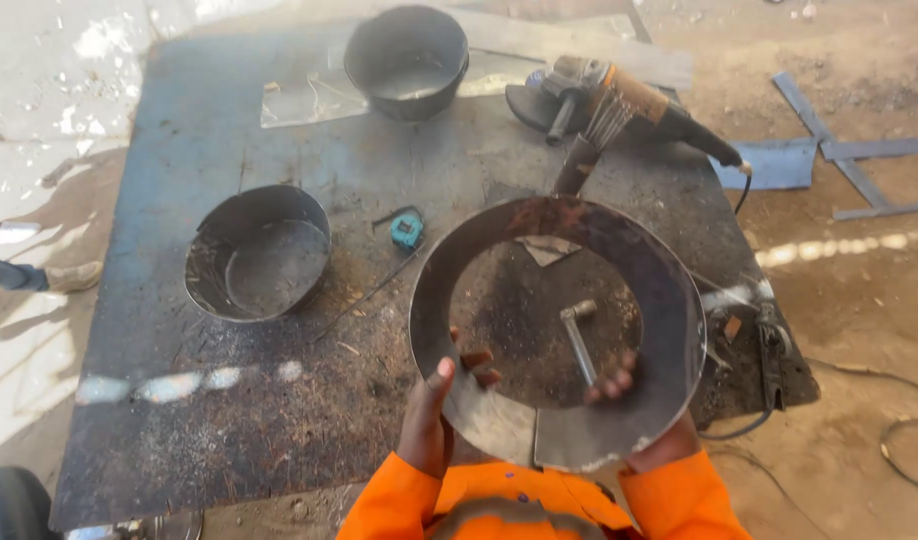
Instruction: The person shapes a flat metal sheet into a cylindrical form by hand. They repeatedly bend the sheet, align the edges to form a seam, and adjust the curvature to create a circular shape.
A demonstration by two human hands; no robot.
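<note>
both hands raised over the near edge of the steel table (179,420), orange sleeves (679,500) at bottom of view. left hand (429,410) clamps the near-left part of a flat metal ring (669,300), thumb on top, fingers curled up through the opening. right hand (639,420) grips the near-right part, fingertips showing at the inner rim. ring held roughly level above the table, with a split at its near side where the two ends overlap. seen through the opening: a small hammer (579,335) lying on the table. left of the ring, a teal tape measure (407,231); further left, near the left edge, a shallow metal pan (259,255). at the far edge, a second dark pan (407,60), and to its right an angle grinder (619,105) near the far-right corner, its cable running off the table.
</note>
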